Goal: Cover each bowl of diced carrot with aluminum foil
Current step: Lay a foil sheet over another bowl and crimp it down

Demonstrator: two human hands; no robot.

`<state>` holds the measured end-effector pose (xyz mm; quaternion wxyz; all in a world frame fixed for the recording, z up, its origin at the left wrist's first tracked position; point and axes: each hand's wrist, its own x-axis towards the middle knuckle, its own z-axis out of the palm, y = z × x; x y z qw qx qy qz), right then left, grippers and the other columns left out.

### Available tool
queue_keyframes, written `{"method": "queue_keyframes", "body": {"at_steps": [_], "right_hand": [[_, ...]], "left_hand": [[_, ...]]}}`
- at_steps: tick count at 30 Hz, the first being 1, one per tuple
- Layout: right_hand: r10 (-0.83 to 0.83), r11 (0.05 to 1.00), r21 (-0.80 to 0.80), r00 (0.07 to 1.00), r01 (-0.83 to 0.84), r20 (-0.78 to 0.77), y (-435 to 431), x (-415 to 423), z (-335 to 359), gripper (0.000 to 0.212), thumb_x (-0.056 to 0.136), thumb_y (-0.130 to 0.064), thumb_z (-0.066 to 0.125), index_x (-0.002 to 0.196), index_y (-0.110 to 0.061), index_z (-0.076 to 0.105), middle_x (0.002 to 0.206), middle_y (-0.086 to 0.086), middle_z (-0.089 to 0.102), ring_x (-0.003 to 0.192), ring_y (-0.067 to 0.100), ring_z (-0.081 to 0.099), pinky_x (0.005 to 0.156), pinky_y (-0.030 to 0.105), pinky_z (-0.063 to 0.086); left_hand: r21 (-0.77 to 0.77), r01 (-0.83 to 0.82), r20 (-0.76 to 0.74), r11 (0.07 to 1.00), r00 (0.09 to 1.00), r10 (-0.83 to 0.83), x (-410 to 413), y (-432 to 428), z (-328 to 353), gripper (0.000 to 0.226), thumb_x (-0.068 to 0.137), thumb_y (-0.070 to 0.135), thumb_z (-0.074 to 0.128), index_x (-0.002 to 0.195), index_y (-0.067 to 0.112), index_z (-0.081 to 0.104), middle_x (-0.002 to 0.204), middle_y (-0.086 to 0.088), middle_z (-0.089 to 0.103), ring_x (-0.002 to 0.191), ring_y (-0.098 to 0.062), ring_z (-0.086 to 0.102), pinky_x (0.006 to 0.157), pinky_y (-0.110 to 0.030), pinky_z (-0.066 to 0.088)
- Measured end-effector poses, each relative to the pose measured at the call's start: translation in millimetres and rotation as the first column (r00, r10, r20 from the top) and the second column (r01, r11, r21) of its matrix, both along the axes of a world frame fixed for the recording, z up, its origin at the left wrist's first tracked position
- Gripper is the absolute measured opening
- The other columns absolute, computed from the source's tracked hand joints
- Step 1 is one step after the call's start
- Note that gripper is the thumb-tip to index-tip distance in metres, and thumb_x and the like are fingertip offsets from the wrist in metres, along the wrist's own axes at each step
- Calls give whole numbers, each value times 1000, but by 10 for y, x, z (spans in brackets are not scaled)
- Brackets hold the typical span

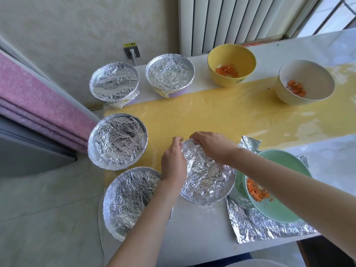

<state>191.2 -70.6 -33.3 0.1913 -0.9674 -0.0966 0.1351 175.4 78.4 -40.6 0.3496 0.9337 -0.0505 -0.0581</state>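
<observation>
Left hand and right hand pinch the foil at its far edge; best to crimp steadily round the rim, pressing snugly without tearing it.

Head-worn, steeply down onto counter

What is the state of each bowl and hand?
Back left bowl: covered
Second back bowl: covered
Middle left bowl: covered
Near left bowl: covered
Centre bowl: foil on
Left hand: gripping its rim
Right hand: gripping its rim
Green bowl: uncovered
Yellow bowl: uncovered
White bowl: uncovered
</observation>
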Motion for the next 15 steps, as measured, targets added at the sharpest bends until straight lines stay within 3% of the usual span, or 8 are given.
{"method": "queue_keyframes", "body": {"at_steps": [3, 7, 15], "right_hand": [[-42, 998, 50, 999, 41, 18, 7, 29, -56, 38, 83, 11, 42, 109, -10, 60, 94, 8, 68, 75, 25, 61, 60, 30, 44], [-56, 998, 38, 998, 56, 17, 35, 11, -32, 44, 80, 13, 40, 112, -11, 59, 99, 7, 68, 70, 18, 52, 58, 23, 35], [6, 1000, -22, 998, -4, 56, 141, 15, 33, 47, 86, 6, 42, 124, -18, 55, 108, 1, 62, 96, 23, 59, 66, 31, 44]], "left_hand": [[-15, 3, -13, 1000, 1000, -3, -8, 8, 1, 33, 90, -10, 46, 119, 7, 49, 114, -14, 65, 109, -21, 62, 79, -34, 56], [-18, 12, 23, 1000, 1000, -11, -4, 31, 14, 19, 98, 9, 41, 112, 7, 54, 96, -10, 67, 83, -25, 62, 61, -31, 45], [-37, -56, 13, 998, 998, 56, -41, 44, -2, 23, 98, 8, 42, 112, 4, 59, 95, -11, 67, 84, -26, 61, 63, -23, 34]]}}
